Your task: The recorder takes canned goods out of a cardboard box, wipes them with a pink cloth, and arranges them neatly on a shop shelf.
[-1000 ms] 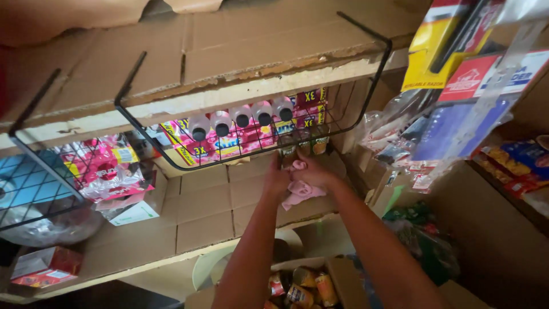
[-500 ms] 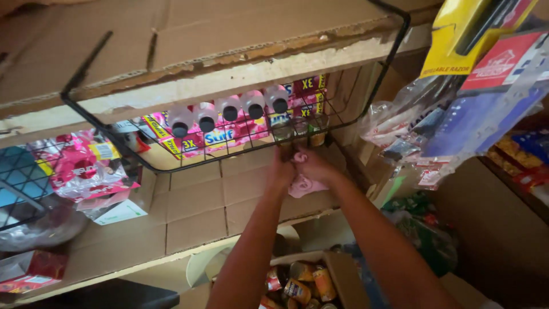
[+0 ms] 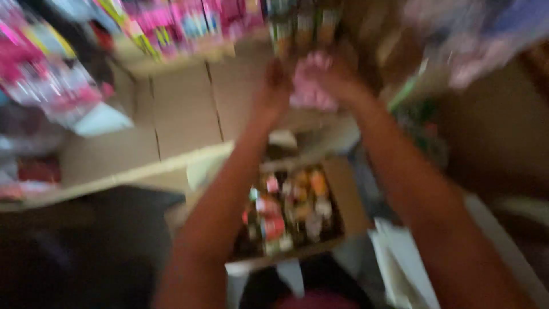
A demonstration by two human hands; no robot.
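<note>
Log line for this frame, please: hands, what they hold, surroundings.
left hand: on pink cloth | right hand: on pink cloth | below: open cardboard box of small bottles | behind: cardboard-lined shelf | view: heavy motion blur

both bare arms reach up and away from the camera, forearms slanting toward each other so the hands meet near the top middle of the view. the left hand (image 3: 273, 91) is raised with its fingers pointing up, palm turned toward the right one. the right hand (image 3: 337, 80) sits just beside it at about the same height, fingers curled inward. the picture is heavily blurred, so single fingers and the exact grip cannot be made out.
</note>
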